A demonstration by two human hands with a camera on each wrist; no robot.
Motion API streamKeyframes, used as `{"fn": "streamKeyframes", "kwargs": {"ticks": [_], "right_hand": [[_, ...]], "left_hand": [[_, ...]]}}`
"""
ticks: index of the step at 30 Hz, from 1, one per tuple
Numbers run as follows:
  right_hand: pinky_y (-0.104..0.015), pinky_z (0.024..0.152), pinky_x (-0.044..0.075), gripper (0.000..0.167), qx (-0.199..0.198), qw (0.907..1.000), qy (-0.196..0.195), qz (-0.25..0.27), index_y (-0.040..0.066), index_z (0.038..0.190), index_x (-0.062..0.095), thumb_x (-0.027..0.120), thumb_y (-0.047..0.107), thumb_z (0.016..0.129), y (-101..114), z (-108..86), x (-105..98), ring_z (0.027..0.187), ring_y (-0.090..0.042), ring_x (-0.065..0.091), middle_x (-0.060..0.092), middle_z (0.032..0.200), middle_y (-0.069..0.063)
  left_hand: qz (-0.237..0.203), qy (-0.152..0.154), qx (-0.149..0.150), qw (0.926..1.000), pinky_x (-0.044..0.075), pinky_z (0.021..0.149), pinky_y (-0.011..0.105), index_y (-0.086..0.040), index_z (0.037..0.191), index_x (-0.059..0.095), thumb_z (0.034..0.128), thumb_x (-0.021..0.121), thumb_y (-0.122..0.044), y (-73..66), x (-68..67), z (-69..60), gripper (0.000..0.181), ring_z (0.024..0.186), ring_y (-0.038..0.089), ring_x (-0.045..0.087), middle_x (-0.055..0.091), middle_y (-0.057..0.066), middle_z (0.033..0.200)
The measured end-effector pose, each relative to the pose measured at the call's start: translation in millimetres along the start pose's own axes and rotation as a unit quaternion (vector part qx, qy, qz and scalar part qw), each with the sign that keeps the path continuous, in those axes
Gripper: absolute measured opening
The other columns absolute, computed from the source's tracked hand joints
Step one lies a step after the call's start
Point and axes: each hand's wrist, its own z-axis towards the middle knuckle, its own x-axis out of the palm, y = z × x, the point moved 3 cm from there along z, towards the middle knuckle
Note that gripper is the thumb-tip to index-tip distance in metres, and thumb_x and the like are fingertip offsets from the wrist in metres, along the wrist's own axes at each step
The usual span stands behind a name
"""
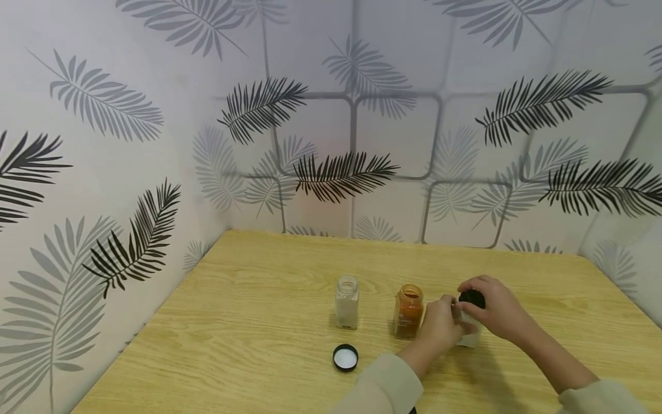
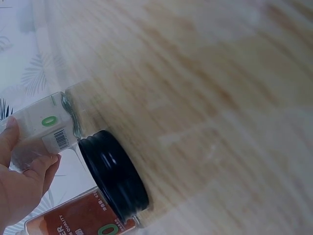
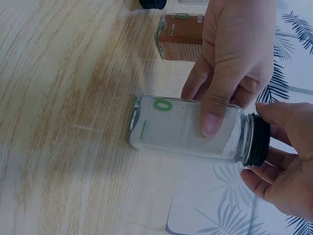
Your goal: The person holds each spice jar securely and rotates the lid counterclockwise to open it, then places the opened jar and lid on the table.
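My left hand (image 1: 439,329) grips a square glass jar of white contents (image 3: 171,125) by its sides, at the right of the table in the head view. The right hand (image 1: 499,307) pinches that jar's black lid (image 3: 259,142), which sits at the jar's mouth. In the right wrist view the left thumb presses on the jar's side and the right fingers lie around the lid's rim. Just left of my left hand stands a lidless jar of orange-brown powder (image 1: 408,316). Farther left is another lidless glass jar with pale contents (image 1: 347,307).
A black lid (image 1: 345,357) lies with its white inside up on the wooden table (image 1: 248,322), in front of the pale jar. Part of a dark object (image 1: 412,410) shows by the left sleeve. A leaf-patterned wall (image 1: 320,132) rises behind the table.
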Motion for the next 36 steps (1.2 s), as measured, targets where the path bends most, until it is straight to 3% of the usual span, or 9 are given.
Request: {"fn": "streamKeyframes", "kwargs": {"ticks": [10, 26, 36], "right_hand": [[-0.045, 0.069, 0.051, 0.017, -0.004, 1.0000, -0.006, -0.003, 0.002, 0.095, 0.065, 0.071, 0.007, 0.080, -0.1, -1.4, -0.2, 0.088, -0.034, 0.058, 0.061, 0.098, -0.018], [-0.048, 0.074, 0.050, 0.010, -0.038, 0.9987, -0.029, -0.018, 0.005, 0.086, 0.064, 0.069, 0.001, 0.078, 5.4, -0.2, 1.1, 0.088, -0.034, 0.057, 0.060, 0.094, -0.015], [-0.049, 0.075, 0.051, 0.026, -0.006, 0.9999, -0.009, 0.000, -0.004, 0.104, 0.063, 0.068, 0.001, 0.079, 1.0, -3.5, -1.0, 0.095, -0.038, 0.057, 0.059, 0.104, -0.021]], "left_hand": [[-0.010, 0.003, -0.010, 0.9999, 0.048, 0.065, 0.017, -0.010, 0.102, 0.060, 0.0745, 0.079, -0.024, 1.5, 2.4, 1.1, 0.036, 0.076, 0.004, 0.055, 0.062, -0.002, 0.088], [0.011, 0.000, -0.008, 0.9999, 0.047, 0.064, 0.017, -0.011, 0.100, 0.060, 0.0737, 0.079, -0.025, 1.4, 3.1, 2.1, 0.036, 0.077, 0.004, 0.055, 0.062, -0.001, 0.087], [0.006, -0.004, 0.000, 1.0000, 0.045, 0.060, 0.016, -0.010, 0.097, 0.059, 0.0739, 0.079, -0.024, 0.9, 2.8, 0.8, 0.034, 0.070, 0.003, 0.051, 0.060, -0.003, 0.082]]}}
